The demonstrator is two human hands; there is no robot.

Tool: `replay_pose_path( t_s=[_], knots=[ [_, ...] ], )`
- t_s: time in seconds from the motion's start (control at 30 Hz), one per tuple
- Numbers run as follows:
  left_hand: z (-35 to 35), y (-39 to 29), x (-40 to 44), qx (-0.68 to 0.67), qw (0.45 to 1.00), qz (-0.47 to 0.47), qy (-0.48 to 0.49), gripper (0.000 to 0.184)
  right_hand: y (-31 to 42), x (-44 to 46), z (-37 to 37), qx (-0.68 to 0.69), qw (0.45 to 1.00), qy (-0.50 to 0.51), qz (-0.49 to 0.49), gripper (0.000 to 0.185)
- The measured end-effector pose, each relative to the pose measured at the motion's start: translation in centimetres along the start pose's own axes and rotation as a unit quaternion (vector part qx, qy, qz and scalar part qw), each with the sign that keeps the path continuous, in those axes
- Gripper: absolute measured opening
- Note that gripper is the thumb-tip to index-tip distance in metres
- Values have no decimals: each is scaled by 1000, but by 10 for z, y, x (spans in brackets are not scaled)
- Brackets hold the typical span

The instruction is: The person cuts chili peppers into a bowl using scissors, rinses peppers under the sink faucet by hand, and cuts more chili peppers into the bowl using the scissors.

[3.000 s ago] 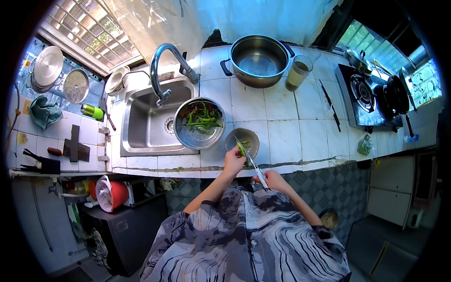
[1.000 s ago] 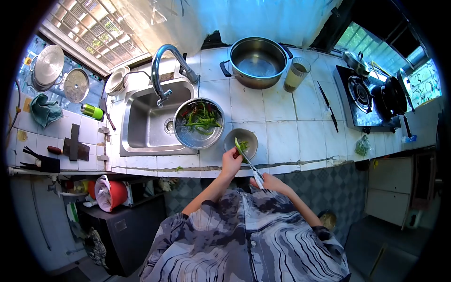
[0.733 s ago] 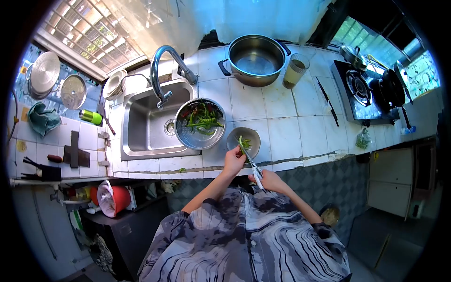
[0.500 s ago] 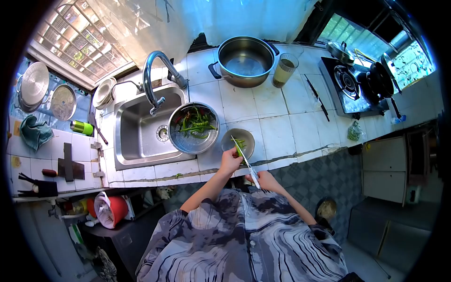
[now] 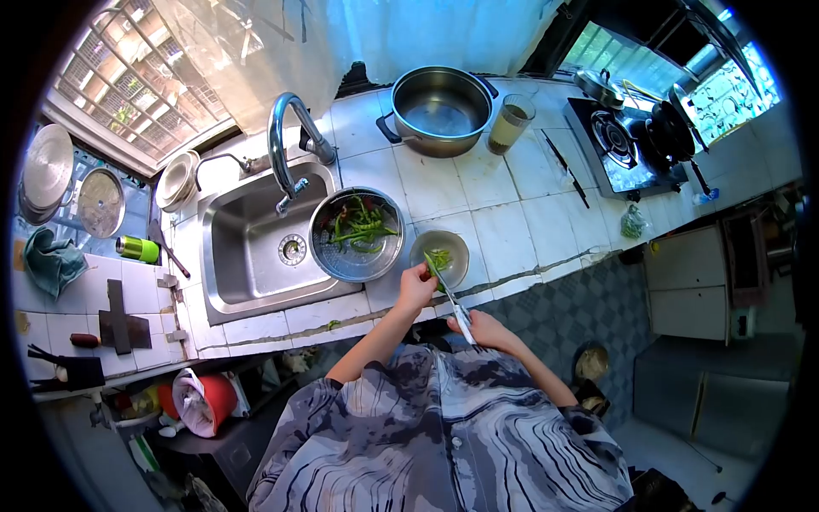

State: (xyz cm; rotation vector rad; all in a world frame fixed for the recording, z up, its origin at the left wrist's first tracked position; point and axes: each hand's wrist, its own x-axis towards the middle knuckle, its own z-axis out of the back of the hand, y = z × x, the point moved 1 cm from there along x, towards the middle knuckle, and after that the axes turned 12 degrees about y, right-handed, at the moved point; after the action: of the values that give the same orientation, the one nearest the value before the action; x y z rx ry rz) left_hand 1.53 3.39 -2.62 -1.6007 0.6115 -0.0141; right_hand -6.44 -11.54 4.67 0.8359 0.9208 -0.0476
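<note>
My left hand (image 5: 415, 288) pinches a green chili pepper (image 5: 430, 261) over the near side of a small metal bowl (image 5: 460, 247). Cut green pieces (image 5: 440, 258) lie in that bowl. My right hand (image 5: 489, 329) is closed around the white handles of a pair of scissors (image 5: 461, 321), whose blades point up and left to the pepper. Just left of the bowl, a metal colander (image 5: 322, 260) holds several whole green peppers (image 5: 363, 229) and a few dark reddish ones. The colander overlaps the sink's right edge.
The sink (image 5: 243, 256) with its curved faucet (image 5: 277, 128) is on the left. Farther back stand a large pot (image 5: 442, 143) and a glass of cloudy liquid (image 5: 510, 128). Chopsticks (image 5: 565, 166) lie near the gas stove (image 5: 610, 162). A cleaver (image 5: 117, 320) rests far left.
The scissor blades appear closer together, and their tips sit lower beside the pepper. My view has shifted slightly. Both hands keep their holds.
</note>
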Motion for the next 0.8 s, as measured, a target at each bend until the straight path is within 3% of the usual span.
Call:
replay_pose_path(
  t_s=[0.17, 0.33, 0.47, 0.53, 0.8],
  knots=[
    [2, -6, -6, -66, 997, 28, 32, 28, -6, 2, -9, 27, 999, -14, -23, 63],
    [6, 4, -5, -109, 990, 71, 48, 32, -6, -2, -16, 142, 987, 12, -71, 56],
    [7, 9, 2, -103, 995, 12, -2, 26, -35, 13, -25, 32, 999, -43, 2, 52],
    [7, 9, 0, -54, 998, 25, 3, 24, -12, -2, -13, 48, 998, 41, 23, 50],
    [-4, 12, 10, -8, 999, 32, 7, 25, -20, 4, 8, 7, 999, 41, 0, 58]
  ],
)
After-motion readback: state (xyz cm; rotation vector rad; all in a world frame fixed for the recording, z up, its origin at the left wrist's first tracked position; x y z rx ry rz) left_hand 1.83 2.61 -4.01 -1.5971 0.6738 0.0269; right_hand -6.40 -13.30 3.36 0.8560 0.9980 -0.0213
